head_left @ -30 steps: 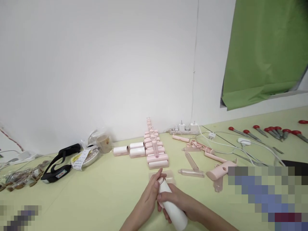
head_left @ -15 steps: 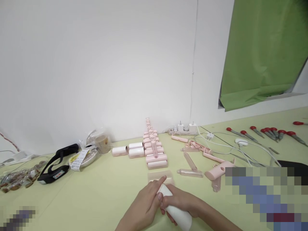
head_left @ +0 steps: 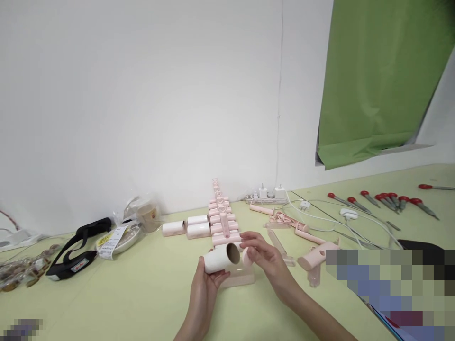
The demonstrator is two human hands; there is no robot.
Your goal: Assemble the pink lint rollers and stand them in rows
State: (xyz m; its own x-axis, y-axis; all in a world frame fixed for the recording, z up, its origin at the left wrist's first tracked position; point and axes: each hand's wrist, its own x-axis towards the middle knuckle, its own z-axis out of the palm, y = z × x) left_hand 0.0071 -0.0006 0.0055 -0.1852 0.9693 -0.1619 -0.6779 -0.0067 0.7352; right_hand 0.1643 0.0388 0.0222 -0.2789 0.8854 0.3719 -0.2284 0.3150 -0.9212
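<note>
A white lint-roller roll (head_left: 216, 259) with a brown cardboard core lies in my left hand (head_left: 202, 291), its open end turned to the right. Just beside that end, my right hand (head_left: 272, 266) pinches a small round pink piece (head_left: 246, 257) between thumb and fingers; most of the piece is hidden. Under both hands a translucent pinkish cover (head_left: 239, 278) rests on the table. Behind them, a row of pink lint rollers (head_left: 223, 218) runs back toward the wall, with a pink handle lying on top of it.
Several white rolls (head_left: 199, 230) lie left of the row. To the right are pink handles and clear tubes (head_left: 276, 241), a pink case (head_left: 316, 255), white cables, a power strip (head_left: 267, 199) and red-topped tools (head_left: 386, 196). A black strap (head_left: 76, 260) and bagged containers (head_left: 121, 237) lie left.
Both hands were together around the roll. Now the left hand has raised it and turned its open end rightward, while the right hand has come off it, holding the pink piece.
</note>
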